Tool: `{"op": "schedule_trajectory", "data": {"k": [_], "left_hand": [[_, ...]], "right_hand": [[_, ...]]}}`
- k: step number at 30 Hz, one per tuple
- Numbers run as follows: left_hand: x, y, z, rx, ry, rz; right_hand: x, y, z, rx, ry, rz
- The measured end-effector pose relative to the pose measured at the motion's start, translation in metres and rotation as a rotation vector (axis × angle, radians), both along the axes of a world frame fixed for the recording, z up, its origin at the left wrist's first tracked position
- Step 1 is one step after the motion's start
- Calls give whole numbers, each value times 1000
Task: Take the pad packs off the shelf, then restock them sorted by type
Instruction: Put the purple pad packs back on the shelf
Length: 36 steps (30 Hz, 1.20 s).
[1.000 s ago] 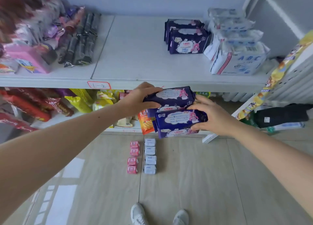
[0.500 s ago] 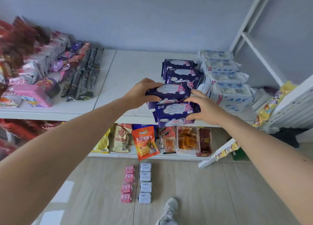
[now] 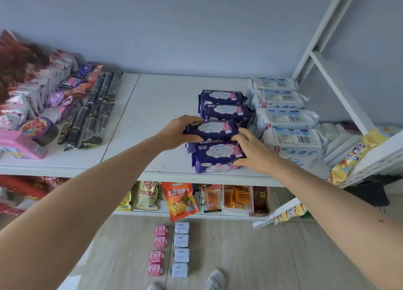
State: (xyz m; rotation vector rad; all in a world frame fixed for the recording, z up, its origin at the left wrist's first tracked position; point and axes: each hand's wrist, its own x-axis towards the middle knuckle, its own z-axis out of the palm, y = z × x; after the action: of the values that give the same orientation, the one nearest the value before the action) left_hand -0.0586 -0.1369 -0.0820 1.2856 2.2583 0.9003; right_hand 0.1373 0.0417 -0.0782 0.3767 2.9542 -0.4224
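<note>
Two dark purple pad packs sit on the white shelf (image 3: 152,106) in a row behind the ones I hold. My left hand (image 3: 178,132) grips a purple pack (image 3: 214,129) from its left end. My right hand (image 3: 253,152) holds a nearer purple pack (image 3: 214,156) that rests near the shelf's front edge. Several white pad packs (image 3: 285,119) stand in a row just to the right. On the floor below lie small pink packs (image 3: 158,249) and small white packs (image 3: 181,249) in two columns.
Snack bags and dark wrapped bars (image 3: 91,113) fill the shelf's left side, with a pink box (image 3: 20,144) at the front. The lower shelf holds snack packets (image 3: 181,199). A white rack frame (image 3: 327,71) rises at the right. My shoes (image 3: 214,278) stand on the floor.
Both hands have carried the two purple packs up from below the shelf edge onto the shelf, in front of the two purple packs there. The camera has tilted upward.
</note>
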Motion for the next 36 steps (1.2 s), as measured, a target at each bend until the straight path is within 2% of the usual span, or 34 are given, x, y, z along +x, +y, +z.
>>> {"op": "schedule_trajectory", "data": {"k": [5, 9, 15, 20, 24, 30, 33, 36], "left_hand": [[0, -2, -8, -4, -19, 26], [-3, -7, -7, -12, -77, 84], [2, -10, -13, -49, -389, 139], [9, 5, -9, -31, -467, 63], [16, 19, -7, -12, -383, 15], [-3, 33, -13, -24, -86, 230], [-15, 51, -5, -81, -48, 201], [-30, 75, 1, -85, -106, 176]], "right_hand": [[1, -13, 11, 142, 4, -24], [-14, -30, 13, 390, 35, 181], [-29, -39, 2, 395, -25, 205], [-15, -31, 0, 443, -10, 129], [-13, -21, 0, 445, -28, 65], [-20, -12, -3, 480, -67, 76], [-22, -7, -5, 482, -84, 88], [-25, -6, -7, 466, -73, 98]]}}
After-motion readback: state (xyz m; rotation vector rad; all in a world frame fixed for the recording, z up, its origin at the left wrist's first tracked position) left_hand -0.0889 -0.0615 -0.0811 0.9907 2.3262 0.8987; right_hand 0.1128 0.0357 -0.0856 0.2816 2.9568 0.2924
